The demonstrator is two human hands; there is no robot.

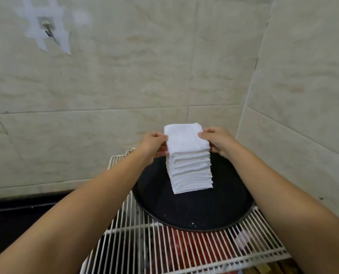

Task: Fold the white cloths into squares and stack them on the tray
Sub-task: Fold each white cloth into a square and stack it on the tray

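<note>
On the far left we see only the tiled wall [105, 86] with a small hook [48, 32] taped to it; nothing there belongs to the task. Moving toward the middle, our left hand [154, 146] is at the left edge of the top cloth [185, 140]. Its fingers are curled and pinch this edge, the thumb above and the other fingers below, as far as we can tell.

In the middle stands the stack of folded white cloths [191, 173], quite tall, on the round black tray [194, 212], which rests on a white wire rack [164, 244]. The top cloth is already a folded square and lies on or just over the stack; we cannot tell if its full weight is down.

On the right side, our right hand [217, 140] pinches the right edge of the same cloth in the same way.

We judge that the step in hand is the placing of one more square on the pile. The next move calls for lining up its edges with the cloths below and letting go gently with both hands, because a tall stack may lean or slide.
</note>
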